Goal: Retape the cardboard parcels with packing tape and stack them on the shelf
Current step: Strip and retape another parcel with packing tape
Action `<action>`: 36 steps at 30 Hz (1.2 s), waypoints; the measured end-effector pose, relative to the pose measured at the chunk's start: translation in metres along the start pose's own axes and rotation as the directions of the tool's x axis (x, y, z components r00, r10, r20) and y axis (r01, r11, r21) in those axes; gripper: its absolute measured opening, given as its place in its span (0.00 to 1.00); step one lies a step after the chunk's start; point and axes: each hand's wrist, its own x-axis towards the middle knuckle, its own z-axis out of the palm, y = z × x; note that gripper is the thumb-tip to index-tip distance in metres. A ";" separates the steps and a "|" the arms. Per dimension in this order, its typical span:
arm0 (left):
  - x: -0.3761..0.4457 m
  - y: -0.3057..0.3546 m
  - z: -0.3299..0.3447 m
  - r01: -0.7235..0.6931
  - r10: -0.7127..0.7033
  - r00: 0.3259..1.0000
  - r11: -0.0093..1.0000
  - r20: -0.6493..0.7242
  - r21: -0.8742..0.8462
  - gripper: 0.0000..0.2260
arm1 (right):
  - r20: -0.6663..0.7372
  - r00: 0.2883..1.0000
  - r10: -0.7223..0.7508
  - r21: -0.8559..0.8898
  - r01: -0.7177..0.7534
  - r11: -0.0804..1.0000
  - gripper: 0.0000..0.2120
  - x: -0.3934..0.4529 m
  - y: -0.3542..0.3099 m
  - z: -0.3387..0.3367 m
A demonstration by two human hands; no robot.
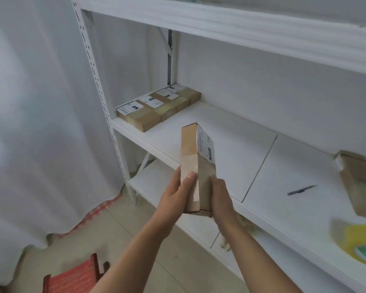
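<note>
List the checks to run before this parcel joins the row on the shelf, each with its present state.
1. Both hands grip: left hand and right hand hold the parcel: ok.
2. Tape on the near side: ok; far side cannot tell.
3. Label showing: ok.
4. Bare shelf beside the row of parcels: ok.
5. Parcel lying flat: not ok, held on edge.
6. Tape roll and pen away from that spot: ok.

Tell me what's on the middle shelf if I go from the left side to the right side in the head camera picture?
Row of taped parcels → parcel held in both hands → dark pen-like tool → yellow tape roll. A parcel with torn tape also lies at the far right, above the tape roll.
</note>
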 end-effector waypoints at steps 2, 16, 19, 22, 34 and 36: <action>0.010 -0.001 -0.003 0.047 -0.047 0.997 0.999 0.066 0.003 0.20 | 0.010 1.000 0.024 0.027 -0.024 0.999 0.22 0.015 0.004 0.003; 0.143 0.012 0.000 0.340 -0.336 0.936 0.940 -0.106 0.023 0.47 | 0.702 0.712 -0.008 0.446 -0.432 0.784 0.25 0.143 -0.009 0.000; 0.157 0.015 0.003 0.343 -0.367 0.925 0.919 -0.102 -0.193 0.32 | 0.577 0.814 0.068 0.377 -0.340 0.862 0.20 0.168 -0.002 0.011; 0.173 0.018 0.000 0.203 -0.274 0.922 0.944 -0.274 -0.262 0.25 | 0.478 0.873 0.094 0.327 -0.276 0.904 0.10 0.188 -0.010 0.002; 0.240 0.009 -0.035 0.144 -0.194 0.923 0.975 -0.332 -0.168 0.28 | 0.298 0.949 -0.108 0.108 0.079 0.991 0.19 0.219 -0.053 0.013; 0.246 0.007 -0.044 0.153 -0.197 0.958 0.965 -0.208 -0.213 0.22 | 0.218 0.971 -0.096 0.152 0.064 0.986 0.16 0.228 -0.056 0.024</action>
